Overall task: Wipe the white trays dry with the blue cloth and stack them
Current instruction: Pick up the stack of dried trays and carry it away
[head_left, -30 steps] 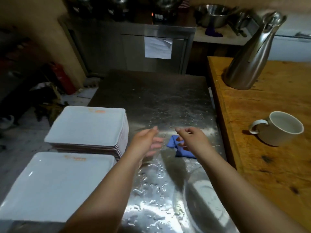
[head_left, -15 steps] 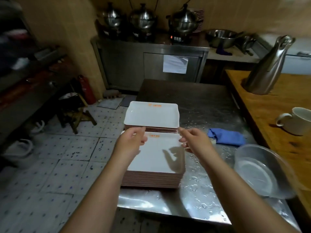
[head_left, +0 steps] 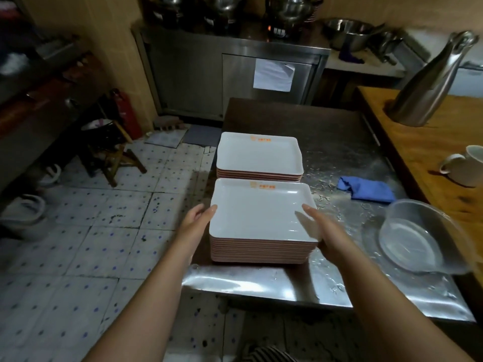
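1. Head view, centre of the frame: two stacks of white trays stand on a steel table point(head_left: 339, 142). The near stack point(head_left: 261, 226) is tall and close to the table's front edge; the far stack point(head_left: 258, 156) is lower and just behind it, with a small gap between them. Both top trays carry an orange mark at the far rim.
2. The left hand point(head_left: 194, 224) rests against the left edge of the top tray of the near stack, its fingers nearly straight and the thumb over the rim. The right hand point(head_left: 317, 227) is at the right front corner of the same tray, fingers extended along the rim and the thumb below; whether it really grips the tray I cannot tell.
3. The blue cloth point(head_left: 366, 189) lies crumpled on the table, right of centre, well apart from both hands.
4. The table surface is shiny and wet, with many water drops. At the lower right a clear plastic bowl point(head_left: 418, 236) sits on it.
5. At the right edge is a wooden counter point(head_left: 423, 158) with a white mug point(head_left: 465, 165) and a tall metal jug point(head_left: 431, 82) on it.
6. At the top stands a steel cabinet point(head_left: 203, 74) with a paper sheet point(head_left: 273, 74) on its door and pots above.
7. The left half shows a tiled floor point(head_left: 104, 231) with blue dots, a red fire extinguisher point(head_left: 128, 113) and a small wooden stool point(head_left: 115, 158).
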